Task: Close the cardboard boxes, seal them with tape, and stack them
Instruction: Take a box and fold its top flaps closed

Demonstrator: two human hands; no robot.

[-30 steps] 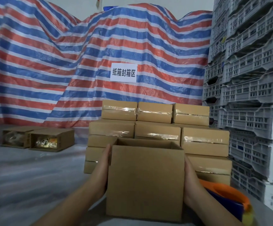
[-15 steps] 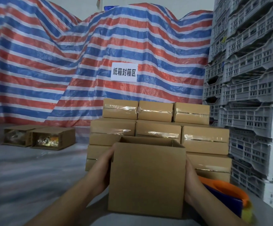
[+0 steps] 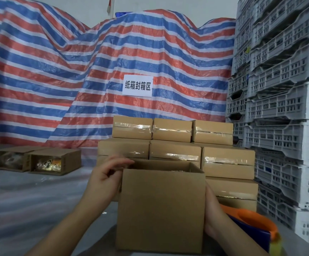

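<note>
Your open cardboard box stood upright on the table's near edge, centre frame, mouth facing up, one flat, plain brown side toward you; its visible face ran a bit taller than wide. Top flaps weren't seen raised. Your left hand sat at the box's upper-left corner, fingers curled, fingertips at the rim; whether they pinched a flap or merely touched it couldn't be told. Your right hand lay flat against the box's right wall, palm on cardboard, fingers mostly hidden behind it.

Just behind, taped boxes stood stacked in stepped rows, glossy clear tape banding each w/ long sides across the view. An orange-and-blue tape dispenser sat near your right wrist. Two open-fronted cartons lay far left. Striped red/white/blue tarp w/ a white paper sign hung at back; grey perforated plastic crates towered at right.
</note>
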